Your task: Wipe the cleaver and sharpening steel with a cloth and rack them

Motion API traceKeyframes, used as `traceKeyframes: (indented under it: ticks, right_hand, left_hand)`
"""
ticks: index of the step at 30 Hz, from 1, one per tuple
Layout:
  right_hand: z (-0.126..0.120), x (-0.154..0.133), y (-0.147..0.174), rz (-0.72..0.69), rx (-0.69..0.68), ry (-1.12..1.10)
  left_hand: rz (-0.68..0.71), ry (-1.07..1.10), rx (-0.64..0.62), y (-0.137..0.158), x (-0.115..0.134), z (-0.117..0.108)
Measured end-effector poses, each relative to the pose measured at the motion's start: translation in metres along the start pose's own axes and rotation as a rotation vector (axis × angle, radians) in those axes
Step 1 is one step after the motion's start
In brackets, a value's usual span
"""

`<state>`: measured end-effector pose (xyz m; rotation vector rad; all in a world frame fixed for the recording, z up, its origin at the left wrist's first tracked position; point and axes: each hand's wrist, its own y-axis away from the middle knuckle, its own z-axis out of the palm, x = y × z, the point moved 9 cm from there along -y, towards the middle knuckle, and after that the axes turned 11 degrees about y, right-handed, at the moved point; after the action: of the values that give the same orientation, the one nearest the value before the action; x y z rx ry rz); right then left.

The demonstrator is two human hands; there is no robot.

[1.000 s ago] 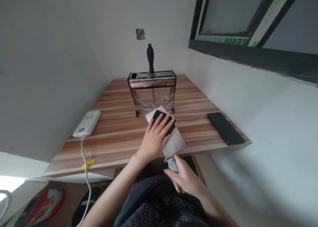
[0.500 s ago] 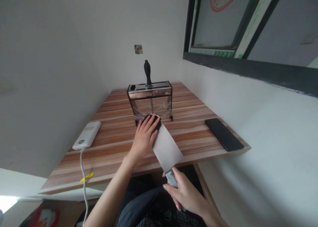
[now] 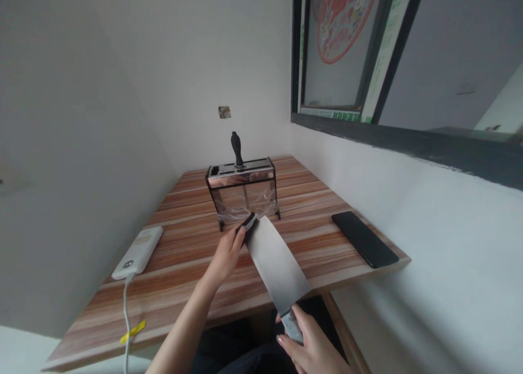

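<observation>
A cleaver [image 3: 278, 265] with a broad, pale metal blade reaches from the table's front edge toward the knife block. My right hand [image 3: 310, 338] is wrapped round its grey handle [image 3: 291, 327]. At the blade's far end, my left hand [image 3: 231, 248] grips a small black object [image 3: 247, 222] with a light edge, its exact kind unclear. That black object is right beside the blade tip; whether they touch, I cannot tell. Just behind stands a clear-sided knife block [image 3: 244, 191] with dark edges, and one black knife handle [image 3: 236, 149] sticks up from its top slot.
On the wood-grain table [image 3: 183, 270], a white power bank [image 3: 139, 252] with a white cable [image 3: 126, 311] lies at left, near yellow tape [image 3: 133, 331]. A black phone [image 3: 363, 239] rests near the right edge. Walls rise left and right, with a dark window frame [image 3: 327, 124] at upper right.
My left hand has turned from lying flat over the black object to holding it tilted at the blade's tip. The cleaver stays in my right hand. The whole view has tilted upward.
</observation>
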<state>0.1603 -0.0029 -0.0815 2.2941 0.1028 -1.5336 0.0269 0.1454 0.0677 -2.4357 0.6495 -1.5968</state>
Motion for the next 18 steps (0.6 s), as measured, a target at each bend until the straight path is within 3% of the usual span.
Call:
traceKeyframes:
  ticks: [5,10,14,18]
  right_hand:
    - [-0.009,-0.007,0.000,-0.030,0.057,-0.031]
    - [-0.026,-0.014,0.003,-0.057,0.144,-0.066]
    - [-0.043,-0.016,0.006,-0.068,0.225,-0.040]
    - [-0.054,-0.009,0.007,-0.093,0.315,-0.072]
  left_hand:
    - [-0.123,0.024,0.085,-0.004,-0.016,-0.015]
    - [-0.057,-0.053,0.047,-0.009,-0.016,-0.006]
    - [0.033,-0.183,-0.045,-0.013,-0.008,0.013]
    - [0.224,-0.344,-0.310,-0.005,0.008,0.047]
